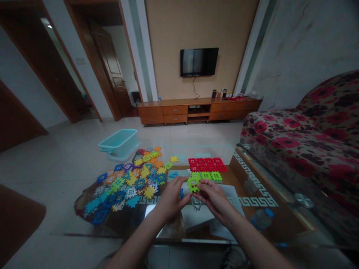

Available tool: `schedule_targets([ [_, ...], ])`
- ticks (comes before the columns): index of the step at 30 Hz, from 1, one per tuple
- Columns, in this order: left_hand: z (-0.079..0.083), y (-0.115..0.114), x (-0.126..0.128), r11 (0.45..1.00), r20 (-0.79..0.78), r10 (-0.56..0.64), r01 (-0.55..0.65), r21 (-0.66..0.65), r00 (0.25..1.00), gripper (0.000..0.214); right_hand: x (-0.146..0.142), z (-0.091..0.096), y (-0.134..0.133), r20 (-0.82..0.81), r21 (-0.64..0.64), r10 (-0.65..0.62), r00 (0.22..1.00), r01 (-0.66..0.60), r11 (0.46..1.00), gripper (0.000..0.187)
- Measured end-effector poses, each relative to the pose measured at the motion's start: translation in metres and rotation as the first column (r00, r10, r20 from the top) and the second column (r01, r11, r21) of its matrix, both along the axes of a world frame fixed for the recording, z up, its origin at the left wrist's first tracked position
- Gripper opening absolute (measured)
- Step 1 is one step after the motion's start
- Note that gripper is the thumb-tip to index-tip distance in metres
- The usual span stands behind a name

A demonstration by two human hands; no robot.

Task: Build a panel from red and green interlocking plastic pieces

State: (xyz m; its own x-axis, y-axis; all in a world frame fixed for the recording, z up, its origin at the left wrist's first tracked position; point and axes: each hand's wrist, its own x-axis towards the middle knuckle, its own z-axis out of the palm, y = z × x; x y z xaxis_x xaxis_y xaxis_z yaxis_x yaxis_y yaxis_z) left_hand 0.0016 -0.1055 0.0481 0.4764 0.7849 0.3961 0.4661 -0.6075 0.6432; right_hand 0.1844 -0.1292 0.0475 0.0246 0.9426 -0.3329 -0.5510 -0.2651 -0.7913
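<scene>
Between my two hands is a lime-green interlocking plastic tile (193, 184) with toothed edges and a window-like middle. My left hand (173, 198) pinches its left side, and my right hand (212, 196) grips its right side. Just beyond it, a row of joined lime-green tiles (211, 176) lies on the glass table; whether the held tile touches that row I cannot tell. Behind them sits a block of red tiles (208, 164) joined in two rows. A blue piece (181, 192) shows partly beside my left hand.
A heap of mixed coloured tiles (131, 182) spreads over the table's left side. An aqua plastic bin (119, 144) stands beyond it. Under the glass are papers and a blue-capped bottle (262, 218). A flowered sofa (308, 123) is at right.
</scene>
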Motion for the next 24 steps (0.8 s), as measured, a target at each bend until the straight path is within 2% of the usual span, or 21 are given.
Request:
schedule_targets([
  [4,0.005,0.002,0.000,0.998,0.052,0.022,-0.019,-0.057,0.998,0.040,0.003,0.001,0.004,0.056,0.041,0.025,0.998,-0.028,0.999,0.040],
  [7,0.008,0.004,0.002,0.978,0.136,0.074,-0.045,-0.203,0.988,0.036,0.009,0.001,0.008,0.149,0.074,-0.004,0.989,-0.007,0.997,0.041],
  [10,0.007,0.007,0.005,0.901,0.280,0.096,0.037,-0.433,0.955,0.031,0.016,0.002,0.011,0.252,0.132,-0.012,0.968,-0.022,0.991,0.044],
  [13,0.004,0.008,0.008,0.810,0.402,0.125,0.140,-0.569,0.907,0.034,0.019,0.005,0.011,0.295,0.178,0.006,0.955,-0.061,0.982,0.048],
  [15,0.002,0.009,0.008,0.780,0.433,0.148,0.165,-0.604,0.889,0.036,0.018,0.008,0.010,0.317,0.198,0.015,0.948,-0.081,0.977,0.049],
  [24,-0.002,0.010,0.008,0.713,0.466,0.169,0.219,-0.666,0.869,0.040,0.016,0.012,0.010,0.437,0.220,-0.046,0.898,-0.057,0.974,0.048],
])
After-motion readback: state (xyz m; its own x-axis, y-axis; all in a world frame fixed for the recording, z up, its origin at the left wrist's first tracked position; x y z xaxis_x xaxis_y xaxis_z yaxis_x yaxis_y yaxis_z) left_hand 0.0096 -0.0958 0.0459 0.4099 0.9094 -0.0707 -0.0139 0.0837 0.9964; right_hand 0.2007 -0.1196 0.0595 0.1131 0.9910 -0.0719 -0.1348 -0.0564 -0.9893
